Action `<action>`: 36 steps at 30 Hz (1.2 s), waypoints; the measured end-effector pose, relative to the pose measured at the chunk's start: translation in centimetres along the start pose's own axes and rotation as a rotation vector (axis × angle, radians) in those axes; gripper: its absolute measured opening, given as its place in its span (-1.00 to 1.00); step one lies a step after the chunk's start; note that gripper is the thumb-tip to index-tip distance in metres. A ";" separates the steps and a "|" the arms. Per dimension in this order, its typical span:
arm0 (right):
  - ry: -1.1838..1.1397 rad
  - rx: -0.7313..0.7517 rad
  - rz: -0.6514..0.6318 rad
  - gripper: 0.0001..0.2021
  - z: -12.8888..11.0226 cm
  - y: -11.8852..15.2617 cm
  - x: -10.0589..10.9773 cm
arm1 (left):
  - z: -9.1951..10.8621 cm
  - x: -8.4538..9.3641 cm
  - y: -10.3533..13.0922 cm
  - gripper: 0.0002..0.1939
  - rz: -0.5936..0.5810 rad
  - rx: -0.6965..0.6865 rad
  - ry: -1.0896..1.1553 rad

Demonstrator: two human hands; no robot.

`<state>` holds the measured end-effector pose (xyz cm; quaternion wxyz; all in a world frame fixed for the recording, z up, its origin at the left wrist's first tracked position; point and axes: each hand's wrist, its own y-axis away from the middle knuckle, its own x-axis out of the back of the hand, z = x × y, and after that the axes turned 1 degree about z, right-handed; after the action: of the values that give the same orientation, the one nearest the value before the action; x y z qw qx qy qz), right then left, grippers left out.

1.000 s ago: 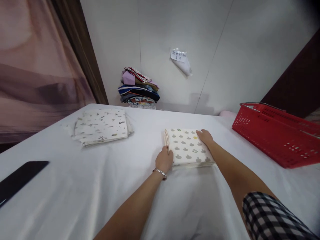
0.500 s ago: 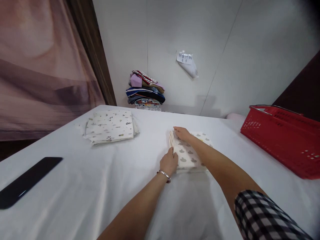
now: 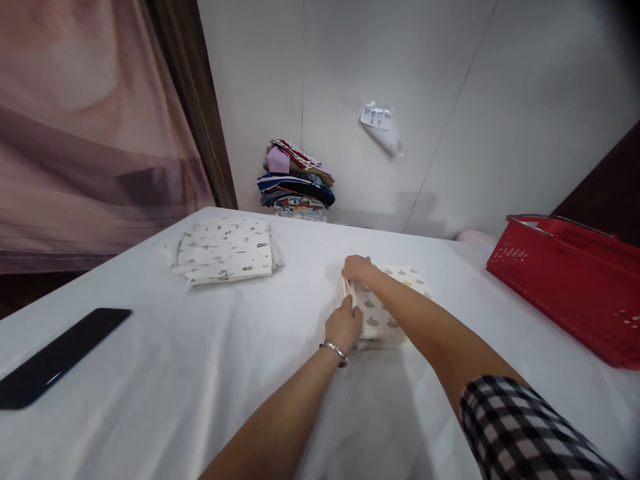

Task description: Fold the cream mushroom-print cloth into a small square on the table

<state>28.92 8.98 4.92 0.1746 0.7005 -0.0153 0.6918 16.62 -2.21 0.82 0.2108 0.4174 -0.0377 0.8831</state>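
A folded white cloth with grey printed shapes (image 3: 373, 321) lies on the white-covered table (image 3: 280, 313), right of centre. My left hand (image 3: 344, 324), with a silver bangle at the wrist, pinches the near part of the cloth's left folded edge. At the far end of that same edge, my right hand (image 3: 357, 268) is closed on the layers, its fingertips partly hidden. My right forearm crosses over the cloth and covers part of it. To the left lies a second folded white cloth with small grey prints (image 3: 227, 250), untouched.
A black phone-like slab (image 3: 65, 357) lies at the table's left. On the right stands a red plastic basket (image 3: 565, 287) with metal handles. Behind the table are a stack of folded clothes (image 3: 297, 180) and a wall with a paper note (image 3: 377, 118). A pink curtain (image 3: 100, 133) hangs left.
My right hand has curled over the cloth's far left corner, its fingers now bent instead of extended. My left hand keeps its pinch. The whole view has shifted slightly.
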 end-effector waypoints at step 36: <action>-0.128 0.159 0.155 -0.66 -0.5 -0.4 -1.9 | 0.3 0.8 0.1 -0.69 -0.135 -0.006 0.012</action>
<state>28.43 9.09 2.99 0.0634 0.7514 -0.0255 0.6563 16.35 -2.06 1.59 0.2713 0.4130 -0.0108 0.8693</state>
